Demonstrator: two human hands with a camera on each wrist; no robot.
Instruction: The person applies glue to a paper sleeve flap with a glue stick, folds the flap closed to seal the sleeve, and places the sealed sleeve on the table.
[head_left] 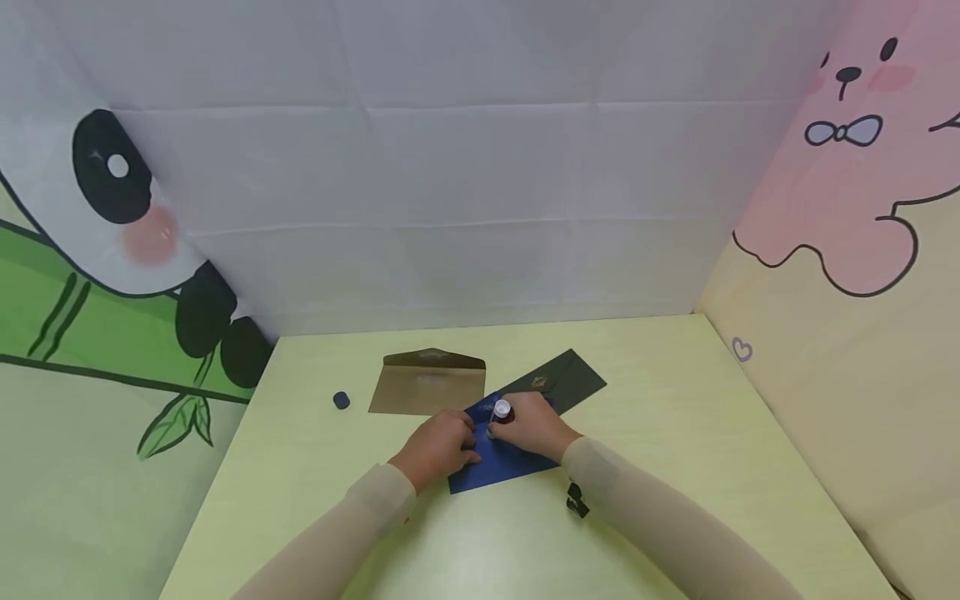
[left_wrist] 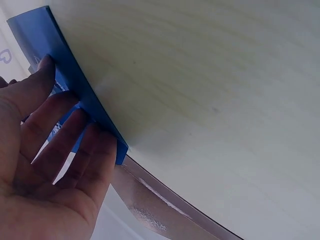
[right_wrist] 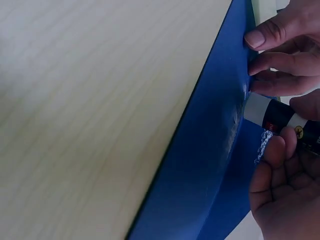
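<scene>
Upon the blue paper envelope [head_left: 495, 467] rests the left hand [head_left: 438, 446], fingers loosely apart; the right hand [head_left: 534, 423], clamped round a black-and-white cylindrical glue stick [right_wrist: 279, 115], holds its white end against the envelope.

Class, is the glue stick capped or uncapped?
Uncapped: the glue stick meets the blue envelope with its bare pale end; a dark cap lies on the table.

Head looks down; wrists close; blue envelope [head_left: 498, 462] shared
</scene>
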